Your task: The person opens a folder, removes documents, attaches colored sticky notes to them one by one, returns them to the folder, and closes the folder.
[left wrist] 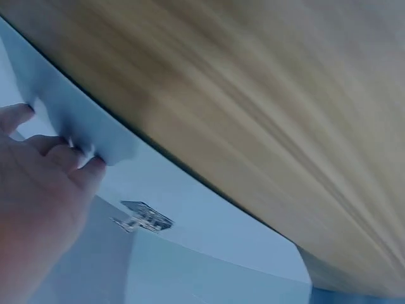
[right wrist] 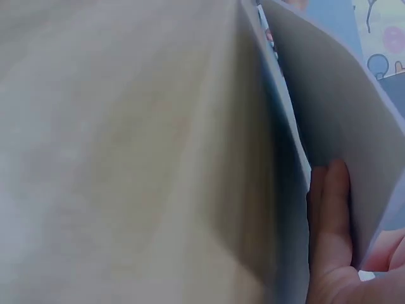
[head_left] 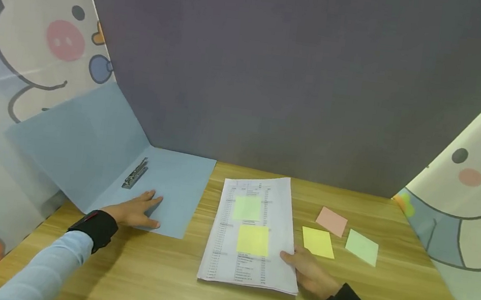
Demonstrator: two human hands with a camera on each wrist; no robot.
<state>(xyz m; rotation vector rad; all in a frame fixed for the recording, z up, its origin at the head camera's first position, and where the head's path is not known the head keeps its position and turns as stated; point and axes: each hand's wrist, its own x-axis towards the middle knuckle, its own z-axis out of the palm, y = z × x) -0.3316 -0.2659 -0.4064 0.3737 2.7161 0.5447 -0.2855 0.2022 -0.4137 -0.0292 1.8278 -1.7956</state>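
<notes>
A light-blue folder (head_left: 182, 188) lies spread at the left, its cover leaning up against the wall. A metal clip (head_left: 135, 173) sits near its fold. My left hand (head_left: 137, 211) rests on the folder's flat side with fingers spread; the left wrist view shows its fingertips (left wrist: 95, 163) on the blue surface. My right hand (head_left: 313, 272) grips a stack of printed sheets (head_left: 278, 213) by the lower right edge, thumb on top. Seen from the right wrist, fingers (right wrist: 334, 209) reach under the raised sheets. A green note (head_left: 247, 208) and a yellow note (head_left: 253, 240) lie on the top page.
On the wooden table (head_left: 155, 269), right of the sheets, lie a pink note (head_left: 331, 221), another yellow note (head_left: 318, 242) and another green note (head_left: 361, 247). A dark grey panel (head_left: 276, 75) closes off the back; cartoon-printed sheeting (head_left: 473, 221) lines both sides.
</notes>
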